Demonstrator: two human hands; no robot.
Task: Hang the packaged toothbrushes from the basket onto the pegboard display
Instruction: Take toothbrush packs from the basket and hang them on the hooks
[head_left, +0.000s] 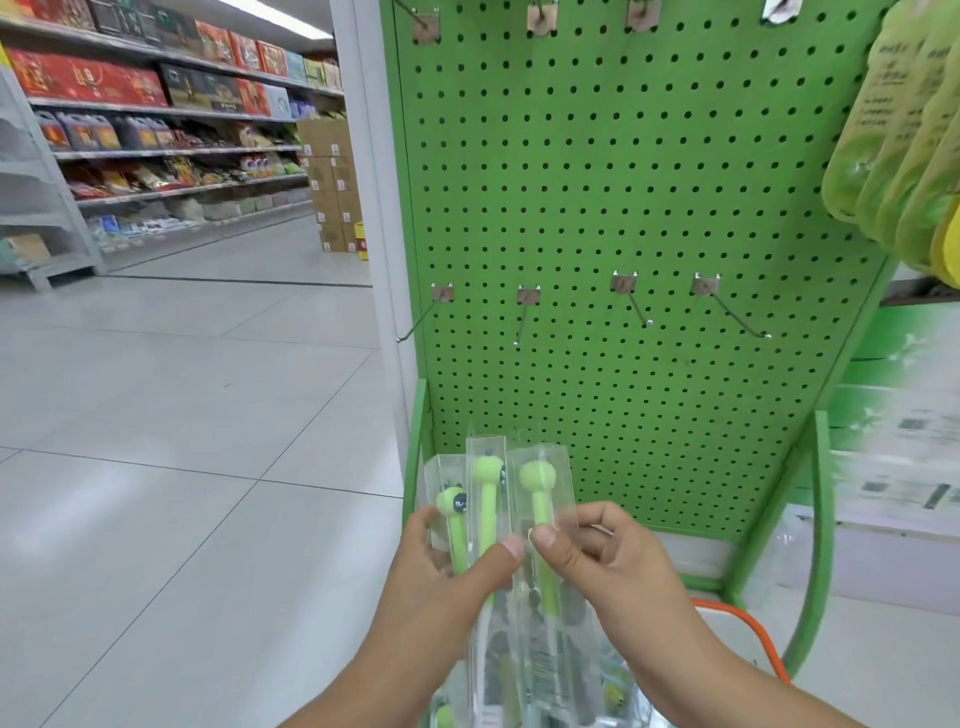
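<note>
This is a shop. Long shelves (156, 130) hold boxes and bags. A green pegboard (623, 208) has hooks (636, 304).

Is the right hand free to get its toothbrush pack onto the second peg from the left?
Probably yes. The right hand pinches the rightmost pack, and that peg is bare with open pegboard between; the left hand holds the others aside.

Pale tiled floor (182, 415) at left, far-left store shelves (156, 150) stocked with red boxes and packets, stacked cardboard cartons (332, 182) beyond, yellow-green hanging packs (904, 145) at upper right, orange hose (748, 634) near right.
</note>
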